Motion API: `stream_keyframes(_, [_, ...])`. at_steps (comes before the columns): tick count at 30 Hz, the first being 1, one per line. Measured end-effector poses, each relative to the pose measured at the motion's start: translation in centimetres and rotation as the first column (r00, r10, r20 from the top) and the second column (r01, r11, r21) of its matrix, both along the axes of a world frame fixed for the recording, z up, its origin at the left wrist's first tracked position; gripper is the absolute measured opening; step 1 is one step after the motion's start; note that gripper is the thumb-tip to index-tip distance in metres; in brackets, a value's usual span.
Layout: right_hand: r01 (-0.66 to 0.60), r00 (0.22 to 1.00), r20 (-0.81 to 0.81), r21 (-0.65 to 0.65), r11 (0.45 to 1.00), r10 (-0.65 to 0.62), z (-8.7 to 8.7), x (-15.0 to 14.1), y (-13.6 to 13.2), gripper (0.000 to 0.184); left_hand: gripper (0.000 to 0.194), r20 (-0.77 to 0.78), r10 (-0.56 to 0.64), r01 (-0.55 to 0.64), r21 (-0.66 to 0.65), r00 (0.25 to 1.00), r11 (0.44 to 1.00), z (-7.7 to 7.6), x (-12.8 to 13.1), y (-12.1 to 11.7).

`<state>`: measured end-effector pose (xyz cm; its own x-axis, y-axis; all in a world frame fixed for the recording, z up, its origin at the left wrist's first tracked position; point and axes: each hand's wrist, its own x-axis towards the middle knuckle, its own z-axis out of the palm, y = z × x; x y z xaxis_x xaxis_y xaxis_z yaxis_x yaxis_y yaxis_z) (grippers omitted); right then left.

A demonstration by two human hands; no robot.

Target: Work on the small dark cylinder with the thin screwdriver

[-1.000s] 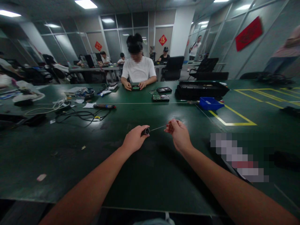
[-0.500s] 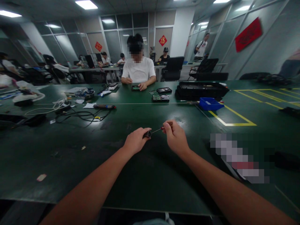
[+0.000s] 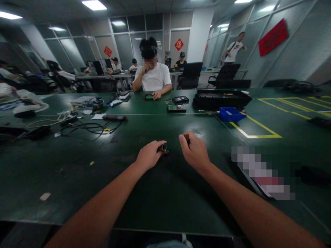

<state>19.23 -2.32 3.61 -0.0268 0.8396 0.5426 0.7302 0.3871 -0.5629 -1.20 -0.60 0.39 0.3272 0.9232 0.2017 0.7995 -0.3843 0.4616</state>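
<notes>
1. Left hand, centre of the frame: fingers curled tight around a small dark cylindrical part, whose open end points right, toward the other hand. The part sits low over the green tabletop; whether it rests on the surface cannot be told.
2. Right hand, just right of centre: fingers pinched together on the reddish handle of a thin screwdriver. Its slim shaft runs down and left toward the mouth of the cylindrical part.
3. Technique, as a judgement: the step appears to be seating the tip in the part. It goes best with the left hand bracing the cylinder steady and the shaft kept in line with its axis, using light pressure so the fine tip does not skid off.
4. Appearance of the part: short, dark, with a paler metallic rim at the open end; mostly hidden by the fingers.
5. Background, upper centre: a person in a white shirt seated across the tabletop; a blue tray lies to the right.
</notes>
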Motion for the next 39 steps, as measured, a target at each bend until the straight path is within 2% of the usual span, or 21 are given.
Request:
stream_keyframes(4, [-0.026,0.999,0.029,0.015,1.000,0.026,-0.1,-0.1,0.2,0.027,0.043,0.022,0.077,-0.078,0.018,0.997,0.997,0.0,-0.1,0.0])
stream_keyframes(8, [-0.089,0.979,0.171,-0.131,0.987,0.111,-1.0,-0.8,0.5,0.020,0.042,-0.008,0.139,-0.139,0.015,0.990,0.990,-0.1,-0.2,0.1])
stream_keyframes(11, [-0.023,0.934,0.340,-0.249,0.968,0.110,-1.9,-1.4,0.9,0.019,0.042,-0.009,0.149,-0.149,0.010,0.989,0.989,-0.2,-0.3,0.2])
stream_keyframes(13, [0.022,0.919,0.384,-0.281,0.959,0.092,-2.5,-1.8,1.1,0.028,0.042,-0.008,0.152,-0.152,0.006,0.988,0.988,-0.2,-0.3,0.2])
stream_keyframes(15, [0.024,0.907,0.409,-0.284,0.959,0.098,-2.8,-2.0,1.4,0.031,0.042,-0.012,0.154,-0.154,0.003,0.988,0.988,-0.2,-0.3,0.2])
stream_keyframes(20, [-0.056,0.894,0.406,-0.320,0.946,0.191,-2.6,-2.2,1.6,0.019,0.042,-0.031,0.160,-0.160,0.006,0.987,0.987,-0.3,-0.3,0.2])
stream_keyframes(25, [-0.115,0.887,0.380,-0.370,0.922,0.263,-2.3,-2.2,1.5,0.014,0.041,-0.032,0.153,-0.153,0.012,0.988,0.988,-0.4,-0.4,0.3])
stream_keyframes(28, [-0.169,0.868,0.382,-0.375,0.911,0.318,-2.2,-1.9,1.4,0.015,0.042,-0.031,0.160,-0.160,0.001,0.987,0.987,-0.4,-0.4,0.3])
stream_keyframes(32, [-0.188,0.891,0.348,-0.305,0.934,0.293,-2.1,-1.4,1.3,0.013,0.043,-0.017,0.156,-0.156,-0.005,0.988,0.988,-0.2,-0.3,0.3])
stream_keyframes(35, [-0.192,0.920,0.301,-0.213,0.958,0.251,-1.9,-1.1,1.3,0.015,0.042,0.025,0.110,-0.110,-0.001,0.994,0.994,-0.1,-0.2,0.1])
stream_keyframes(39, [-0.204,0.938,0.249,-0.165,0.965,0.241,-1.8,-1.0,1.1,0.018,0.042,0.090,0.014,-0.015,0.005,0.996,1.000,0.0,0.1,0.0])
